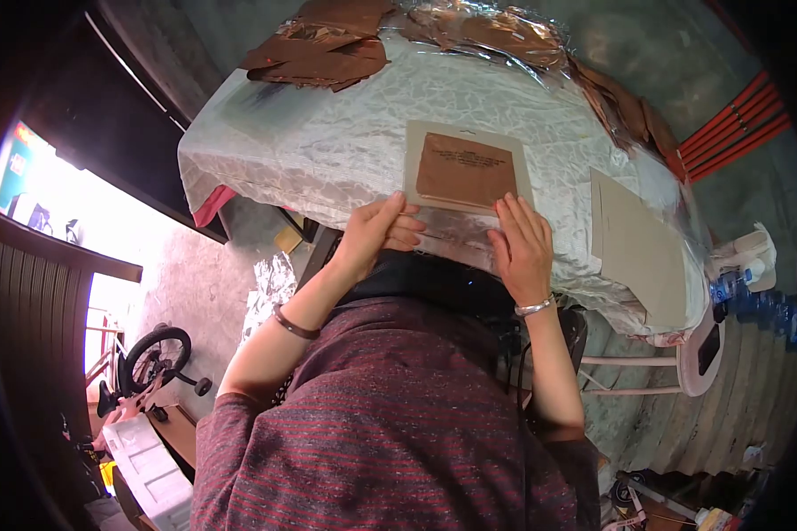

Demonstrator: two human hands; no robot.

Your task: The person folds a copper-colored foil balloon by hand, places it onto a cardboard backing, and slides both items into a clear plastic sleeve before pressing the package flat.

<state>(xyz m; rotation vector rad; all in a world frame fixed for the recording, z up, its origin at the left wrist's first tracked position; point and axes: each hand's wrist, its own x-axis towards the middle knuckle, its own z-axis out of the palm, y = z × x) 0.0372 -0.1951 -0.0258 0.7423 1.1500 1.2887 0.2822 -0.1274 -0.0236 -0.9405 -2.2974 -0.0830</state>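
Observation:
A flat packet lies on the cloth-covered table, with a folded brown item (465,173) against a grey-beige card (505,142) with a hang slot. Small dark print, too small to read, shows over the brown part. A clear plastic bag (456,234) extends from the packet towards my body. My left hand (374,232) grips the bag's left edge, thumb up and fingers curled. At the packet's lower right corner, my right hand (524,243) holds the bag, its fingers extended over the card and its thumb by the plastic.
Brown sheets (323,49) and shiny clear packets (496,35) lie along the table's far edge. Bare cards (638,243) rest at the right. A pale stool (701,358) and blue water bottles (762,310) stand beyond. A small bicycle (155,358) is on the left.

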